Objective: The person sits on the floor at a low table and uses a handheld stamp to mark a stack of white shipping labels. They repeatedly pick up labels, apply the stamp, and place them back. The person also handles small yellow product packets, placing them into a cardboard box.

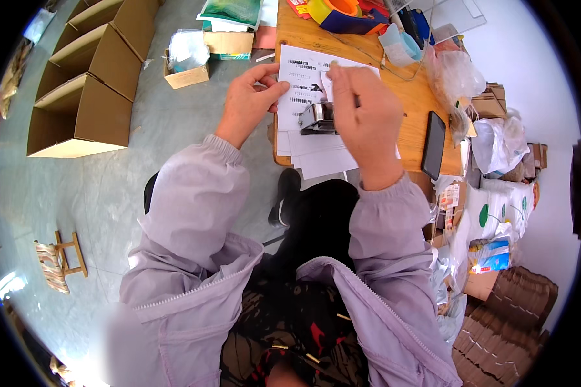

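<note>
Sheets of white paper (290,58) lie stacked on the wooden table (414,121), the top one bearing rows of black stamped marks. My left hand (252,94) is at the left edge of the top sheet, thumb and fingers on or just over it; whether it pinches the paper is unclear. A small metal-framed stamping device (318,117) rests on the paper, partly behind my right hand (368,106). The thumb and forefinger of my right hand are brought together above the sheet, near a small white piece (326,84). What they pinch is too small to name.
A black smartphone (433,145) lies at the table's right. Tape rolls (329,14) and a light blue tape roll (409,43) are farther back. Open cardboard boxes (101,106) stand left on the floor, a folding stool (60,261) below them. Bags (494,145) crowd the right.
</note>
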Demonstrator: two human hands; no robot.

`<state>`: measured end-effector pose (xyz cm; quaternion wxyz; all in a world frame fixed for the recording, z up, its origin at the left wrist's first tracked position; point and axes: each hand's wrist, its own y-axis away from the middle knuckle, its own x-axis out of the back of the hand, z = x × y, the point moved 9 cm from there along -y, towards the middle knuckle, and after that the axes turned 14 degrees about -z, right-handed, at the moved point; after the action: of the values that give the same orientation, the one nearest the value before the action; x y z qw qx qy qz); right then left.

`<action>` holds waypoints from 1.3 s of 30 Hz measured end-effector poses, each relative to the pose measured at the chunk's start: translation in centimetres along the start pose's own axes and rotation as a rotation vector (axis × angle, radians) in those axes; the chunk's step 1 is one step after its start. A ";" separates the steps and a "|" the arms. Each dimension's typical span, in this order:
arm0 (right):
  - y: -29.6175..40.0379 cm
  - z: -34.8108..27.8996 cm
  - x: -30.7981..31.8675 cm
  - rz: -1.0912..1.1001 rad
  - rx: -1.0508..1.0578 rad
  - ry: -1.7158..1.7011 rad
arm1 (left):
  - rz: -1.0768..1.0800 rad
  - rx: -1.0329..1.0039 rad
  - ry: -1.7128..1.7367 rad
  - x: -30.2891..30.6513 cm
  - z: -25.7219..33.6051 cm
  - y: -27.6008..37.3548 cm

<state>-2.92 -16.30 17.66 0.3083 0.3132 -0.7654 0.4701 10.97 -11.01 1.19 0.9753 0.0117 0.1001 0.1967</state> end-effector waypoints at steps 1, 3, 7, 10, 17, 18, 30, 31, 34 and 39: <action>-0.4 0.0 0.3 0.002 -0.006 0.003 | -0.006 -0.016 -0.003 0.0 0.0 -0.1; -1.2 0.0 0.7 0.006 -0.016 0.010 | -0.016 -0.049 -0.010 0.2 0.3 -0.6; 0.4 0.8 -0.8 -0.014 -0.064 -0.011 | -0.022 -0.026 0.039 -0.3 0.4 -0.2; 0.2 0.5 -0.8 -0.034 -0.075 0.002 | -0.019 -0.023 0.026 -0.2 0.3 -0.2; -0.5 0.2 0.3 -0.002 -0.067 0.012 | -0.016 -0.041 0.029 -0.2 0.3 -0.5; -0.1 0.4 -0.1 -0.003 -0.080 -0.002 | -0.019 -0.038 0.039 -0.3 0.3 -0.4; 0.0 0.6 -0.5 0.008 -0.067 0.018 | -0.017 -0.058 0.047 -0.1 0.2 -0.4; 0.4 0.6 -0.7 0.015 -0.074 0.002 | -0.010 -0.058 0.050 -0.1 0.2 -0.4; 0.0 0.3 -0.4 0.000 -0.033 0.028 | -0.001 -0.062 0.064 -0.1 0.2 -0.5; -1.2 0.2 0.3 0.005 -0.020 0.049 | 0.001 -0.076 0.027 0.2 0.3 -0.4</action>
<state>-2.23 -16.96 18.49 0.3288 0.2968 -0.7631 0.4706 11.31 -11.28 1.38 0.9735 -0.0278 0.1056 0.2011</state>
